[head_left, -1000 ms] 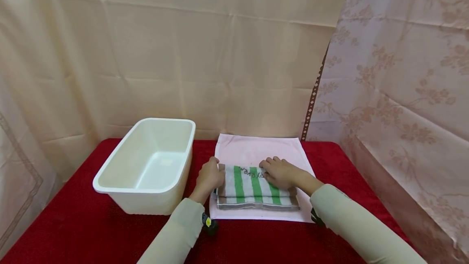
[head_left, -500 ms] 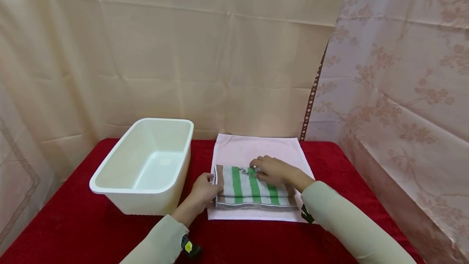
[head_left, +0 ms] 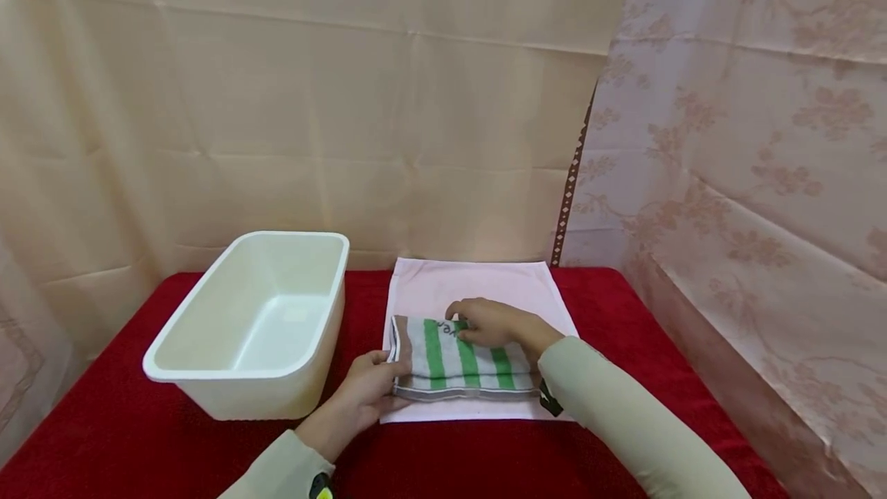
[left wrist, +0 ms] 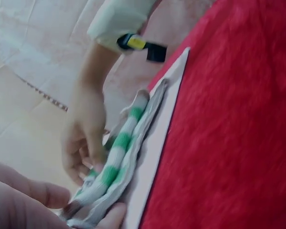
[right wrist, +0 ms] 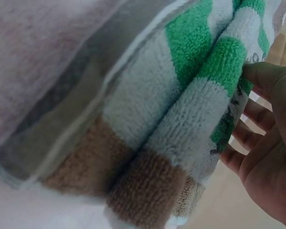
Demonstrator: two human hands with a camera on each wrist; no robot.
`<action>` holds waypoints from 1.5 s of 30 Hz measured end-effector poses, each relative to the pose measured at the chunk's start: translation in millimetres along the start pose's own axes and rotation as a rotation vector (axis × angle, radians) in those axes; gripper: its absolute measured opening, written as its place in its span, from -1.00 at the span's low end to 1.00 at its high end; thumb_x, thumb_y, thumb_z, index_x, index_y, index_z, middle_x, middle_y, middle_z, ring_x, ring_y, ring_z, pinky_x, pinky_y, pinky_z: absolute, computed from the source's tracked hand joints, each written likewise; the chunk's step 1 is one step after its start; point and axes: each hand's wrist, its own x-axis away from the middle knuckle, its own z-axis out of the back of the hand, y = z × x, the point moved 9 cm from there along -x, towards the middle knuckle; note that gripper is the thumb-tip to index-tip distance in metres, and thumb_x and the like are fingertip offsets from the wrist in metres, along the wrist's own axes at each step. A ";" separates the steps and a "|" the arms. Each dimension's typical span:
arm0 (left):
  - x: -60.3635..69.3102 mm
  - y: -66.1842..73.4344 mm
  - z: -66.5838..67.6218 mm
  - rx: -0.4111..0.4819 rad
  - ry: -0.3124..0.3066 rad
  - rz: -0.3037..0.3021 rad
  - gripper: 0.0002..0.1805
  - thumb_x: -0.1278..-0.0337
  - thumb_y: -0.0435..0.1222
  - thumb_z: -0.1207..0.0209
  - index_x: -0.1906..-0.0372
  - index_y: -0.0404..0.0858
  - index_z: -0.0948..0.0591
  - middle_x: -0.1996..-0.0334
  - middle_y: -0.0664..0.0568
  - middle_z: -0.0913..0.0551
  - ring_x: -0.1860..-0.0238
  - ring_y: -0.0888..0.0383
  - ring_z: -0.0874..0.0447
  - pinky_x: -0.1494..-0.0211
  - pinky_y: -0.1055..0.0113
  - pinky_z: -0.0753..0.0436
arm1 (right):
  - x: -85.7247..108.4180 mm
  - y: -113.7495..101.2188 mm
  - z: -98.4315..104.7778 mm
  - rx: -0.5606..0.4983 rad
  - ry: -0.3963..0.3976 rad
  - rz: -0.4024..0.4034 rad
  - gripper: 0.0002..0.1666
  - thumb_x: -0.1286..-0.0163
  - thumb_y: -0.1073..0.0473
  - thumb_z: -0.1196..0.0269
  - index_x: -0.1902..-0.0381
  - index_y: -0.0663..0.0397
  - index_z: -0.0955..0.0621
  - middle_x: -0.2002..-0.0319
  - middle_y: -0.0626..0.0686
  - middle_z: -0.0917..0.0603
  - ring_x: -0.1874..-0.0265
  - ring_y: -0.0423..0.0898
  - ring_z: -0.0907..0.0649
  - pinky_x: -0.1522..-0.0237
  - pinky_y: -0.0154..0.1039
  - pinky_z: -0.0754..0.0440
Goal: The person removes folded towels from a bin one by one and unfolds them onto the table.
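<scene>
A folded towel (head_left: 450, 356) with green and white stripes, brown ends and dark lettering lies across a pink towel (head_left: 478, 279). In the head view my left hand (head_left: 363, 391) grips the striped towel's left end; in the left wrist view, digits of that left hand (left wrist: 28, 200) lie on both sides of the end. My right hand (head_left: 488, 323) rests on the far part of the striped towel with loosely bent fingers. The right wrist view shows the right hand's fingertips (right wrist: 236, 157) touching the towel's face, close to the lettering.
A deep cream plastic basin (head_left: 162, 372) stands left of the towels on a red cloth-covered table (head_left: 430, 457). Cream curtains (head_left: 374, 114) hang behind the table, and a pink floral curtain (head_left: 762, 199) hangs at the right.
My left hand has moved down along the striped towel's left end toward its near corner. My right hand has slid leftward over the towel. The head view has shifted slightly.
</scene>
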 end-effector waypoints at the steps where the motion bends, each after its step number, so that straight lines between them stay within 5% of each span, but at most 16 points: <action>1: 0.3 -0.8 -2.3 0.031 -0.003 0.003 -0.38 -0.39 -0.49 -0.08 -0.43 -0.57 -0.15 -0.10 -0.41 -0.48 0.07 -0.07 -0.69 -0.02 -0.10 -0.71 | -0.7 0.8 0.1 -0.008 -0.001 -0.009 -0.60 -0.49 0.19 -0.26 -0.24 0.05 -0.56 -0.03 0.05 -0.68 0.00 -0.09 -0.62 -0.20 -0.05 -0.56; 7: -1.7 -3.8 -11.5 0.117 0.027 -0.021 -0.43 -0.40 -0.50 -0.03 -0.43 -0.47 -0.17 -0.15 -0.42 -0.44 0.04 -0.12 -0.66 -0.04 -0.26 -0.65 | -0.7 6.1 3.5 -0.096 -0.015 -0.041 -0.77 -0.45 0.24 -0.29 -0.04 0.03 -0.60 0.12 0.01 -0.68 0.10 -0.10 -0.63 -0.05 -0.08 -0.61; 14: -1.5 -0.7 -7.5 0.211 0.067 -0.066 -0.46 -0.38 -0.56 -0.01 -0.39 -0.45 -0.20 -0.05 -0.33 -0.48 0.12 -0.05 -0.71 0.00 -0.15 -0.70 | 5.3 2.5 20.4 -0.182 0.014 0.019 -0.83 -0.46 0.24 -0.29 0.03 0.04 -0.58 0.20 -0.04 -0.66 0.23 -0.18 -0.60 0.09 -0.18 -0.60; 21: 3.3 20.2 -2.8 0.263 0.063 -0.101 -0.55 -0.42 -0.49 -0.06 -0.32 -0.46 -0.29 0.08 -0.23 -0.56 0.18 0.03 -0.71 -0.06 -0.14 -0.67 | 18.5 -0.5 40.8 -0.335 0.036 0.031 -0.78 -0.45 0.21 -0.29 0.00 0.10 -0.56 0.24 -0.01 -0.65 0.35 -0.19 -0.63 0.20 -0.25 -0.61; 26: 9.3 42.8 -2.0 0.290 0.040 -0.090 -0.68 -0.44 -0.42 -0.05 -0.19 -0.41 -0.34 0.26 -0.06 -0.62 0.25 0.15 -0.69 0.00 0.10 -0.72 | 25.3 -6.5 54.7 -0.473 0.007 0.005 -0.78 -0.45 0.19 -0.31 0.01 0.07 -0.58 0.22 -0.02 -0.65 0.23 -0.12 -0.60 0.14 -0.22 -0.56; 31: -3.8 59.2 2.6 0.274 0.064 -0.114 -0.79 -0.45 -0.35 -0.09 -0.04 -0.35 -0.44 0.42 0.09 -0.63 0.37 0.25 -0.62 0.17 0.31 -0.56 | 24.2 -1.5 48.1 -0.596 -0.004 -0.061 -0.78 -0.44 0.22 -0.30 0.02 0.14 -0.56 0.26 0.02 -0.62 0.28 -0.12 -0.55 0.29 -0.26 -0.52; 34: -23.3 47.7 7.1 0.280 0.076 -0.080 -0.77 -0.44 -0.33 -0.14 -0.04 -0.38 -0.51 0.44 0.09 -0.67 0.40 0.26 -0.62 0.21 0.34 -0.56 | 19.2 10.7 25.6 -0.589 -0.031 -0.146 -0.76 -0.45 0.22 -0.29 0.00 0.16 -0.54 0.26 0.03 -0.62 0.33 -0.14 -0.55 0.41 -0.30 -0.51; 38: -39.5 18.9 13.0 0.332 0.119 0.015 -0.59 -0.43 -0.37 -0.12 -0.23 -0.54 -0.44 0.15 -0.15 -0.68 0.15 0.08 -0.68 -0.06 0.16 -0.67 | 15.8 25.9 -5.5 -0.505 -0.100 -0.233 -0.69 -0.43 0.23 -0.31 -0.07 0.18 -0.55 0.18 0.07 -0.63 0.25 -0.12 -0.58 0.26 -0.27 -0.56; 40: -40.2 11.1 11.9 0.365 0.121 0.042 -0.47 -0.44 -0.37 -0.08 -0.36 -0.57 -0.31 -0.07 -0.27 -0.58 -0.06 -0.03 -0.62 -0.23 -0.02 -0.59 | 15.5 31.5 -12.2 -0.489 -0.105 -0.260 -0.68 -0.41 0.23 -0.33 -0.07 0.16 -0.56 0.13 0.09 -0.63 0.18 -0.09 -0.59 0.12 -0.23 -0.57; 45: -30.9 6.4 0.4 0.370 0.099 0.054 -0.45 -0.42 -0.38 -0.03 -0.40 -0.53 -0.25 -0.20 -0.39 -0.48 -0.15 -0.14 -0.57 -0.32 -0.18 -0.49 | 15.4 37.8 -10.5 -0.532 -0.078 -0.292 -0.69 -0.39 0.24 -0.34 -0.04 0.15 -0.58 0.11 0.11 -0.62 0.16 -0.04 -0.59 0.10 -0.19 -0.57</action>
